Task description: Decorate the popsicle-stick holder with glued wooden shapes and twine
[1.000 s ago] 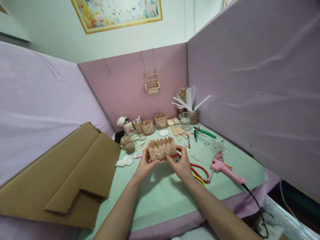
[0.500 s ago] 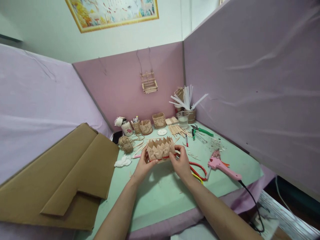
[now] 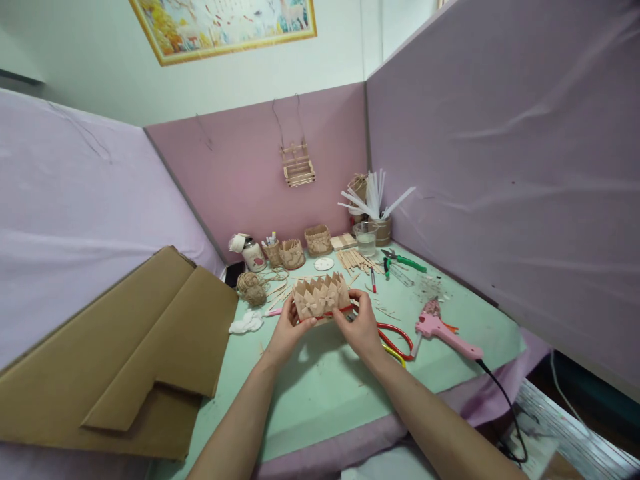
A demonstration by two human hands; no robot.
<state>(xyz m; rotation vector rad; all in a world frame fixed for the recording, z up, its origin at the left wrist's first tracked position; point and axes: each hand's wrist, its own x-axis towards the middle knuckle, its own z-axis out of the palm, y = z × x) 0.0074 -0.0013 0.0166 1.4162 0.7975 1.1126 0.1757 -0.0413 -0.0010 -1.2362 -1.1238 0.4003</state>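
Between my two hands is a small wooden-stick basket (image 3: 321, 298) with a zigzag rim, bow-like decorations on its front and a red band along its lower edge. My left hand (image 3: 289, 327) grips its left end, the thumb lying along the bottom front. At the right end, my right hand (image 3: 361, 325) holds it, thumb against the lower front and fingers round the side. The basket is raised a little over the green tabletop (image 3: 320, 400). Its far side and base are hidden. Red-handled scissors (image 3: 400, 341) lie just right of my right hand.
A pink hot glue gun (image 3: 447, 335) with a black cord lies at the right. Green-handled pliers (image 3: 405, 261), wooden sticks (image 3: 354, 261), a cup of water (image 3: 367, 240) and a twine ball (image 3: 251, 288) sit farther back. Folded cardboard (image 3: 125, 347) leans at the left.
My right thumb has slid a little to the left along the basket's lower front. The basket and my left hand stay almost where they were.
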